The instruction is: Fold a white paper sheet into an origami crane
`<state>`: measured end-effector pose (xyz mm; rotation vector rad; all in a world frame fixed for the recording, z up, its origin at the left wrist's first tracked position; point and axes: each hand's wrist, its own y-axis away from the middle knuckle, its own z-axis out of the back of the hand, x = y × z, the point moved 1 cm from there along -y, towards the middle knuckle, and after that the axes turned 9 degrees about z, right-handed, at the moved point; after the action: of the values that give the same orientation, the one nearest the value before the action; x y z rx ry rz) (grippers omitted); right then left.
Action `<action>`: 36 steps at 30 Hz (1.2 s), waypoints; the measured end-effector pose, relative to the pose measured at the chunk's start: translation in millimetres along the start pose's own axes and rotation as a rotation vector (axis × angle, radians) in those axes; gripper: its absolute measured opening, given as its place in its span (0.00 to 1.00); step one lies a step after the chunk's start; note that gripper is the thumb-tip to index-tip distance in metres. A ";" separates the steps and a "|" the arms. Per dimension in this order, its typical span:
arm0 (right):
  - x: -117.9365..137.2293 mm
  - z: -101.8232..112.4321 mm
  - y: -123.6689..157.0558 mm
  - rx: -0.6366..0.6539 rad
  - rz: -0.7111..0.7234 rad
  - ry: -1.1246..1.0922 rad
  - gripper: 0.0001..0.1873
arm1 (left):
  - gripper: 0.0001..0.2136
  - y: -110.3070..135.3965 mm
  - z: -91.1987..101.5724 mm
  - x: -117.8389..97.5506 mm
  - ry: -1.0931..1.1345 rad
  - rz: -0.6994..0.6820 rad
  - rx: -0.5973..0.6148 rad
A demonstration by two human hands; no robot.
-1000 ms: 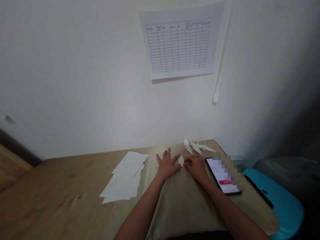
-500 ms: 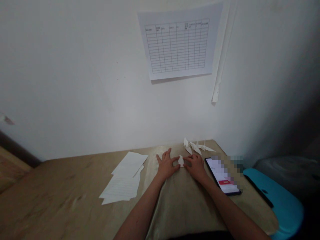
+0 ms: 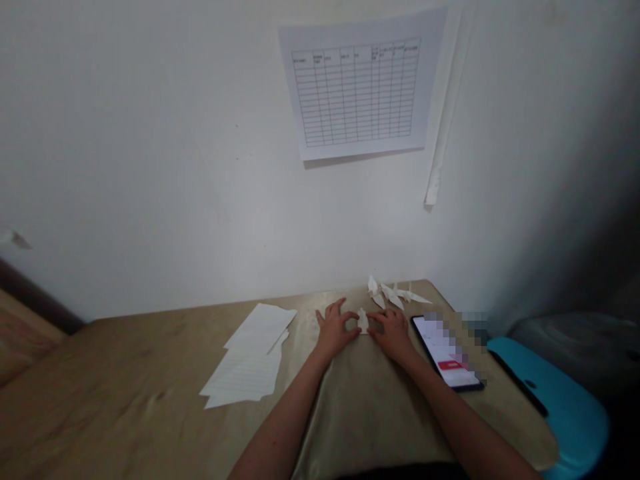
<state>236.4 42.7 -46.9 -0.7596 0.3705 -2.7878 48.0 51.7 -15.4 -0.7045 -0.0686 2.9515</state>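
Note:
A small folded piece of white paper (image 3: 363, 321) lies on the wooden table (image 3: 125, 373) between my two hands. My left hand (image 3: 334, 329) rests at its left side, fingers curled in with the thumb and forefinger touching the paper's edge. From the right, my right hand (image 3: 395, 331) presses on the paper with its fingertips pinched against it. Several finished white paper cranes (image 3: 393, 293) stand just behind my hands, near the wall.
Loose sheets of white lined paper (image 3: 250, 357) lie to the left of my hands. A phone (image 3: 447, 351) with a lit screen lies to the right. A blue stool (image 3: 555, 400) stands off the table's right end. A printed table sheet (image 3: 357, 87) hangs on the wall.
My left hand's fingers have curled in from lying spread flat, and both hands have drawn closer on the folded paper.

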 end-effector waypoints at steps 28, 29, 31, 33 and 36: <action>1.2 8.8 -3.1 -0.074 0.243 -0.181 0.08 | 0.04 -3.3 -5.4 2.6 0.101 0.007 -0.017; 1.1 9.4 -3.0 -0.068 0.247 -0.174 0.08 | 0.04 -2.9 -4.8 2.3 0.098 -0.002 -0.018; 0.8 10.7 -2.7 -0.060 0.261 -0.152 0.09 | 0.04 -1.7 -3.6 1.4 0.093 -0.024 -0.023; 0.8 11.5 -2.6 -0.053 0.278 -0.126 0.09 | 0.04 -0.3 -2.6 0.1 0.081 -0.043 -0.030; 1.4 11.6 -2.6 -0.047 0.290 -0.094 0.10 | 0.04 1.7 -1.6 -2.2 0.049 -0.065 -0.038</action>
<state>240.9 42.6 -35.7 -0.7758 0.4877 -2.4721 50.5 49.8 -16.0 -0.7634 -0.1412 2.8767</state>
